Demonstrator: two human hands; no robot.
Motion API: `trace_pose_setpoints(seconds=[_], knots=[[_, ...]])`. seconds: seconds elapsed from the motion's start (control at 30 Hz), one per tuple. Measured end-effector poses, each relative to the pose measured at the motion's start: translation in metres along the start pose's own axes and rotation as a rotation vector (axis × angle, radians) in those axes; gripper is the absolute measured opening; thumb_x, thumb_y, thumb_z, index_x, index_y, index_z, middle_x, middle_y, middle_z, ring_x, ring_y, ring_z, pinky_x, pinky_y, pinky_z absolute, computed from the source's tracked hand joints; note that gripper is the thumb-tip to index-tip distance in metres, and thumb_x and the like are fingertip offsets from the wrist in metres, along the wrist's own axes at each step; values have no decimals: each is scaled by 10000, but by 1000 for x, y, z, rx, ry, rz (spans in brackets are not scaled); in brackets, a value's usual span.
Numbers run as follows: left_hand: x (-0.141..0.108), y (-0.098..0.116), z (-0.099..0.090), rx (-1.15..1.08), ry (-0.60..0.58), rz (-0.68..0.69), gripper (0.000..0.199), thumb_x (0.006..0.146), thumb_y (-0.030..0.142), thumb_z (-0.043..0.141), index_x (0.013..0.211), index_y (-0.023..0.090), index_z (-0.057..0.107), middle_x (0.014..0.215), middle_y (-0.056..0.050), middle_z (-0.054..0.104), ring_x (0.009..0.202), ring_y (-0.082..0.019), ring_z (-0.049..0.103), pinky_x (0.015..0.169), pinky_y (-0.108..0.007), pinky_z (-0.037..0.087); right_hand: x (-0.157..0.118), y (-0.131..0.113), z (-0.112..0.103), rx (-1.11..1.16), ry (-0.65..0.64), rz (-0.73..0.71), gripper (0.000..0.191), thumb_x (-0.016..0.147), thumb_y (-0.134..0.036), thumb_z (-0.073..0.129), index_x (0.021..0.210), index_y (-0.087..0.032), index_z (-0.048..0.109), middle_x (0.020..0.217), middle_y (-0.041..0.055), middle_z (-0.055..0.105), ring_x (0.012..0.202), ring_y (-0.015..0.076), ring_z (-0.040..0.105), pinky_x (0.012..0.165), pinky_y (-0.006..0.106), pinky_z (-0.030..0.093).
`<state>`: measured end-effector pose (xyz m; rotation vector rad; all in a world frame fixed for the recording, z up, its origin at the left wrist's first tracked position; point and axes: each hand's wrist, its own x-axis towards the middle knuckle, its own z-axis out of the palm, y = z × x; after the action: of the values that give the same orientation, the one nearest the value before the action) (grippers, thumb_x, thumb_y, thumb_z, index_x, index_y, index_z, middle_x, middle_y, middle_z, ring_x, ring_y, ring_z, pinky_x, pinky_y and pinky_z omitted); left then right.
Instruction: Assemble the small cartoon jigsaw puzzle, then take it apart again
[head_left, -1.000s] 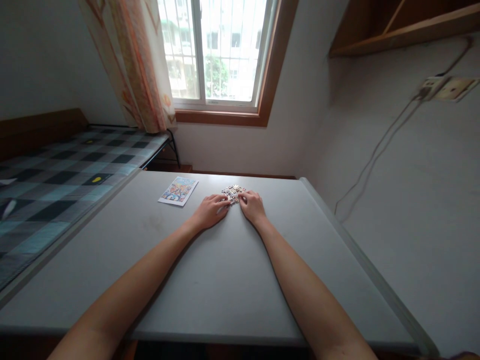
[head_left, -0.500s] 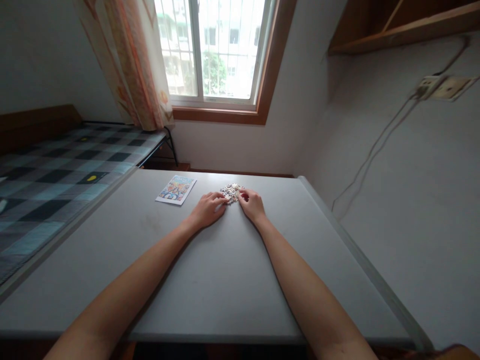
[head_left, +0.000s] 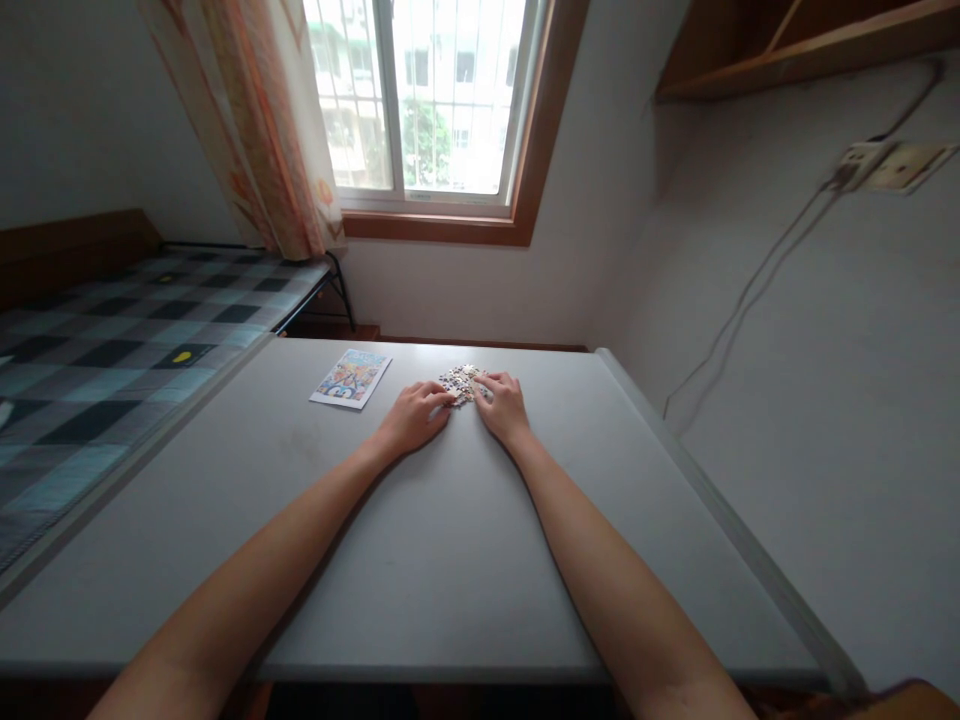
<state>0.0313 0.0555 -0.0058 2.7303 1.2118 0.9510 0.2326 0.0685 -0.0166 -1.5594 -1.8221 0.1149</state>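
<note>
A small heap of loose jigsaw puzzle pieces point(head_left: 461, 381), pale and multicoloured, lies near the far edge of the grey-white table point(head_left: 435, 540). At the heap's left edge is my left hand point(head_left: 417, 414), its thumb and fingertips drawn close together; whatever may be between them is too small to make out. From the right, my right hand point(head_left: 503, 405) reaches onto the heap with fingers extended and thumb apart, touching the pieces. A printed picture sheet point(head_left: 351, 379) with a colourful cartoon design lies flat to the left of my left hand.
A bed with a checked cover point(head_left: 150, 330) stands along the table's left side. Beyond the table are a window point(head_left: 420, 100) and a patterned curtain point(head_left: 262, 130). On the right wall hang a wooden shelf point(head_left: 810, 55) and a socket with a cable point(head_left: 862, 165).
My right hand's fingers have straightened and spread over the heap, where they were curled at its edge before. My left hand stays almost in place.
</note>
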Motion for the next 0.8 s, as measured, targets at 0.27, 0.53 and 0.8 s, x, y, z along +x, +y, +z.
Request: trace_pose_setpoints(seconds=[0.27, 0.53, 0.8], knots=[[1, -1, 1, 35, -6, -12, 242, 887, 235, 545, 1088, 240, 679, 1059, -46, 667, 970, -214, 598, 894, -381, 470, -2, -7, -3, -38, -102, 9, 236, 876, -268, 557, 1040, -249, 726, 1106, 52, 679, 1031, 243, 517, 926, 374, 392], [1, -2, -1, 38, 17, -44, 170, 884, 227, 557, 976, 228, 701, 1025, -44, 684, 953, -209, 599, 875, -370, 465, -3, -10, -7, -71, -88, 26, 164, 868, -256, 570, 918, -212, 720, 1037, 61, 689, 981, 232, 526, 902, 347, 384], [1, -5, 0, 57, 13, -117, 164, 882, 260, 587, 1009, 232, 687, 1030, -47, 708, 995, -232, 602, 891, -395, 443, 0, -2, 0, -18, 10, 64, 192, 875, -263, 540, 875, -202, 722, 975, 80, 694, 950, 235, 551, 888, 356, 403]])
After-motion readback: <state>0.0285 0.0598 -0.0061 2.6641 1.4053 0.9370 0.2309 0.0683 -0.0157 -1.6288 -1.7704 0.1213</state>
